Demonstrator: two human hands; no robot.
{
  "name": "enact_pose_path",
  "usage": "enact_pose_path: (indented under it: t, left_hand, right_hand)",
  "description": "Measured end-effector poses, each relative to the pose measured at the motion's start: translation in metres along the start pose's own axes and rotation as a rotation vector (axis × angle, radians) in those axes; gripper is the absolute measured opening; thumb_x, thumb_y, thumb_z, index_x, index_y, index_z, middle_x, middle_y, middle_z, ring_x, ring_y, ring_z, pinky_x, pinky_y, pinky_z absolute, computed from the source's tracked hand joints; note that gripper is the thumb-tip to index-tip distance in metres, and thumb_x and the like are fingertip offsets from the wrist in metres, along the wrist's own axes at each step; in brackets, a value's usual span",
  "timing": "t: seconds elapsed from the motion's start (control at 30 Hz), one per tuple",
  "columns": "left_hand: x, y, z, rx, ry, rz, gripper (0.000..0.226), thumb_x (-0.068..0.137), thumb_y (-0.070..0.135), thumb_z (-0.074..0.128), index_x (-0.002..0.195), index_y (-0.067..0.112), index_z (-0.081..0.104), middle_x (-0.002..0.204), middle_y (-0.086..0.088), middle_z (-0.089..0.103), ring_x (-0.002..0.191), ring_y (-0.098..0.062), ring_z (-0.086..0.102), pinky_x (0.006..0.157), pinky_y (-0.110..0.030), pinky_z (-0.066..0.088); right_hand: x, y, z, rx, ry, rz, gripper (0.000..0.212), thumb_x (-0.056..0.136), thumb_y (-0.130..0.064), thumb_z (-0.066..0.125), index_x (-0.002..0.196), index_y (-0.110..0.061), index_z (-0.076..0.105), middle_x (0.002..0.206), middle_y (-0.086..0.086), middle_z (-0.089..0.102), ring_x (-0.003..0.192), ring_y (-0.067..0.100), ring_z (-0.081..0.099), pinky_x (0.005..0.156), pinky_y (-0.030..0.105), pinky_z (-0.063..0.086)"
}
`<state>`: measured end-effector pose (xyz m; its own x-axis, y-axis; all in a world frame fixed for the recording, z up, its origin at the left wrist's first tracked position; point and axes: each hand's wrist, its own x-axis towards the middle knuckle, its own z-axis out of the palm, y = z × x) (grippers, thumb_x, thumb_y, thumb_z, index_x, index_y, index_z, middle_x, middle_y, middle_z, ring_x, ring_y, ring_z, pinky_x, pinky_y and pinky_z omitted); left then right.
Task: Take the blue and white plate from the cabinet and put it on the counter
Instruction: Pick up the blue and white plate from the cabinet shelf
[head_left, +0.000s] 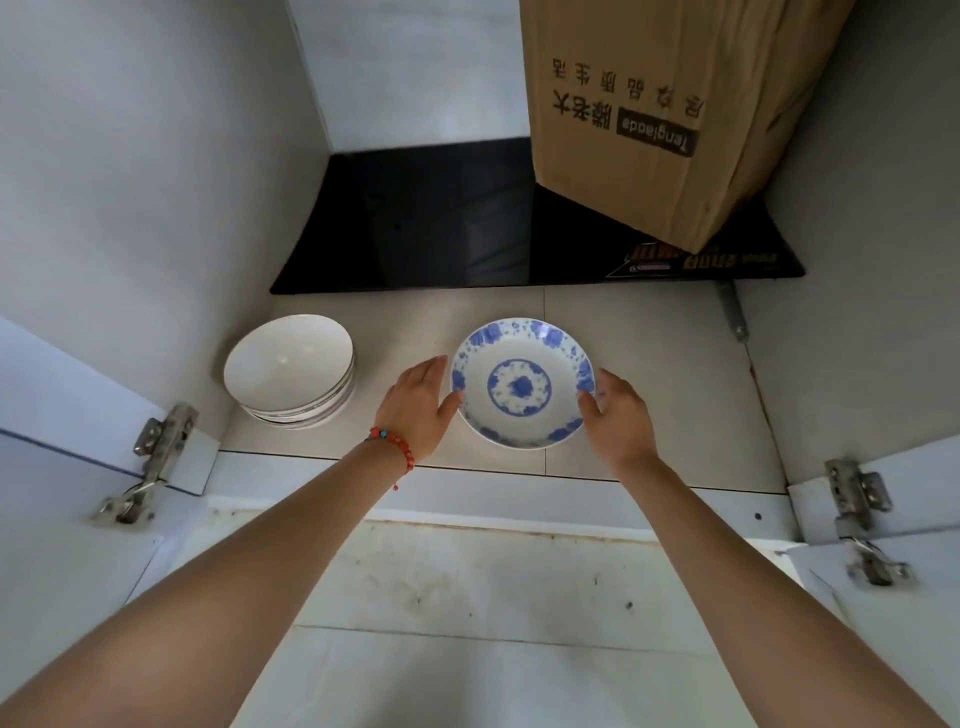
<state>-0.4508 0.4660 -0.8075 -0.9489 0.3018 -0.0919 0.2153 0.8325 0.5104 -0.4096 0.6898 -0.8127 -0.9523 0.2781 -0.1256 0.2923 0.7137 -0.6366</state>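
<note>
The blue and white plate (522, 383) lies flat on the cabinet's tiled floor (649, 405), near its front edge. My left hand (418, 405), with a red bead bracelet at the wrist, is at the plate's left rim, thumb touching the edge. At the right rim is my right hand (618, 418), fingers curled against the edge. Both hands flank the plate; the plate still rests on the floor.
A stack of white bowls (291, 370) stands left of the plate. Behind lie a black glass cooktop (415, 223) and a tall cardboard box (649, 114) at the back right. Open cabinet doors with metal hinges (156, 457) flank the opening.
</note>
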Motion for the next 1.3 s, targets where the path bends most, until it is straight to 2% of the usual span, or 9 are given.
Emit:
enact_pose_path:
  t: [0.1,0.27,0.4,0.5,0.57,0.63,0.9,1.07,1.3]
  left_hand:
    - [0.015,0.006,0.007,-0.158,0.009,-0.066,0.035,0.090,0.020,0.048,0.120,0.002,0.047,0.122,-0.023,0.058,0.108,-0.038,0.054,0.088,-0.041,0.047]
    - [0.029,0.013,0.020,-0.502,0.075,-0.352,0.021,0.085,0.007,0.051,0.100,0.004,0.065,0.103,-0.019,0.068,0.095,-0.034,0.060,0.080,-0.037,0.048]
    - [0.026,0.012,0.024,-0.653,0.125,-0.435,0.021,0.081,0.000,0.052,0.092,0.006,0.069,0.087,-0.009,0.067,0.082,-0.024,0.059,0.071,-0.028,0.046]
    - [0.016,0.013,0.024,-0.733,0.156,-0.430,0.023,0.082,0.000,0.055,0.098,0.009,0.068,0.091,-0.006,0.067,0.085,-0.022,0.059,0.076,-0.030,0.049]
    - [0.006,0.015,0.022,-0.757,0.160,-0.409,0.025,0.082,0.000,0.055,0.101,0.010,0.067,0.094,-0.006,0.067,0.089,-0.025,0.060,0.081,-0.036,0.052]
    - [-0.004,0.018,0.020,-0.798,0.169,-0.391,0.025,0.082,0.000,0.055,0.101,0.011,0.067,0.094,-0.004,0.066,0.091,-0.027,0.062,0.083,-0.043,0.054]
    - [-0.046,0.032,0.010,-0.866,0.243,-0.410,0.019,0.085,0.006,0.054,0.095,0.010,0.069,0.094,-0.015,0.071,0.087,-0.032,0.065,0.080,-0.051,0.055]
    - [-0.071,0.051,0.001,-0.956,0.259,-0.566,0.019,0.078,0.001,0.055,0.074,0.011,0.071,0.083,-0.022,0.069,0.077,-0.030,0.062,0.077,-0.059,0.053]
    - [-0.125,0.086,-0.014,-0.976,0.284,-0.601,0.019,0.076,0.002,0.059,0.089,0.009,0.072,0.083,-0.013,0.071,0.076,-0.028,0.067,0.075,-0.051,0.057]
  right_hand:
    - [0.012,-0.001,0.008,0.144,0.084,0.103,0.022,0.091,-0.019,0.046,0.100,-0.005,0.060,0.104,0.017,0.067,0.085,0.026,0.060,0.064,0.021,0.041]
    - [0.025,0.003,0.015,0.128,0.099,0.214,0.019,0.085,-0.015,0.050,0.080,-0.007,0.067,0.082,0.013,0.067,0.070,0.024,0.053,0.067,0.026,0.038]
    - [0.024,0.006,0.017,0.169,0.136,0.191,0.020,0.081,-0.012,0.051,0.066,-0.010,0.063,0.066,0.008,0.059,0.063,0.025,0.049,0.063,0.025,0.036]
    - [0.013,0.010,0.017,0.246,0.187,0.164,0.019,0.082,-0.009,0.051,0.073,-0.006,0.067,0.066,0.006,0.060,0.062,0.020,0.054,0.055,0.021,0.042]
    - [0.003,0.012,0.017,0.279,0.223,0.134,0.019,0.083,-0.007,0.050,0.075,-0.007,0.067,0.067,0.004,0.061,0.056,0.009,0.054,0.046,0.004,0.039]
    - [-0.007,0.014,0.014,0.312,0.252,0.097,0.019,0.084,-0.006,0.050,0.074,-0.009,0.066,0.067,0.002,0.062,0.057,0.001,0.054,0.045,-0.001,0.037]
    - [-0.046,0.008,-0.007,0.490,0.313,0.006,0.014,0.086,-0.003,0.053,0.085,-0.001,0.067,0.079,0.004,0.067,0.069,0.011,0.063,0.052,0.006,0.048]
    - [-0.082,0.004,-0.028,0.493,0.306,0.013,0.014,0.086,-0.007,0.056,0.089,0.000,0.067,0.082,0.007,0.068,0.071,0.016,0.064,0.056,0.012,0.052]
    - [-0.139,0.001,-0.061,0.477,0.312,0.088,0.013,0.083,-0.003,0.056,0.087,-0.002,0.069,0.074,0.008,0.066,0.060,-0.001,0.057,0.057,0.012,0.047]
